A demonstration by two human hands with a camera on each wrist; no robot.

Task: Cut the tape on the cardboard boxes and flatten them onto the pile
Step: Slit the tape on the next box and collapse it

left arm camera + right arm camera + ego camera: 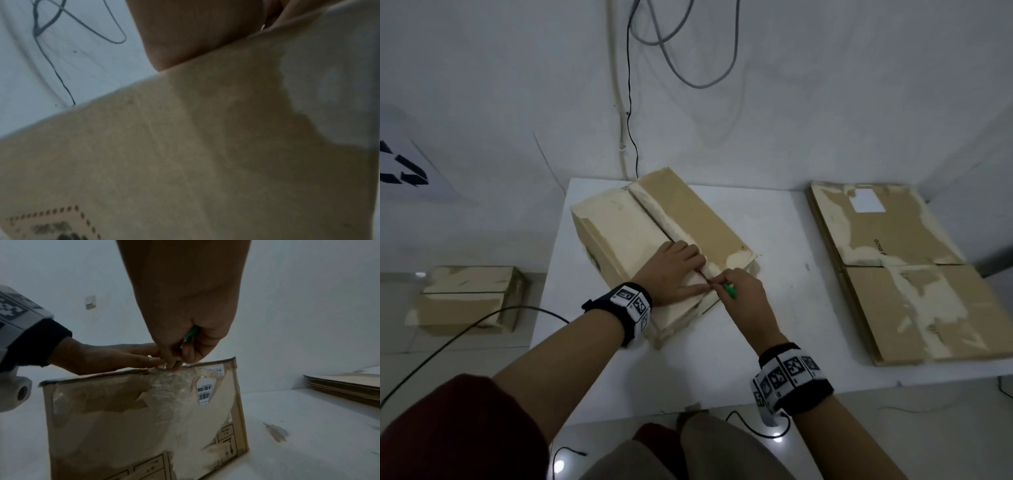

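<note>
Sitting mid-frame on the white table (pixel 774 342), the cardboard box (pixel 619 233) has the left hand (pixel 674 270) pressed flat on its top, fingers straight beside the centre seam. The right hand (pixel 739 291) curls round a green cutter (pixel 730 291) at the seam's near end. Flattened boxes (pixel 900 274) are piled at frame right, and another box (pixel 469 298) lies on the floor at far left.

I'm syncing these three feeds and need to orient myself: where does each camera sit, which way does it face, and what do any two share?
Head: above, facing forward and down at the table, cardboard box, flattened pile; both forearms, left hand, right hand show.
Left wrist: just over the box top, facing the wall; only the hand's underside shows.
Right wrist: facing the box's near end; right hand gripping a green cutter, left hand beside it.
Head and right wrist share box, both hands, cutter, pile.
</note>
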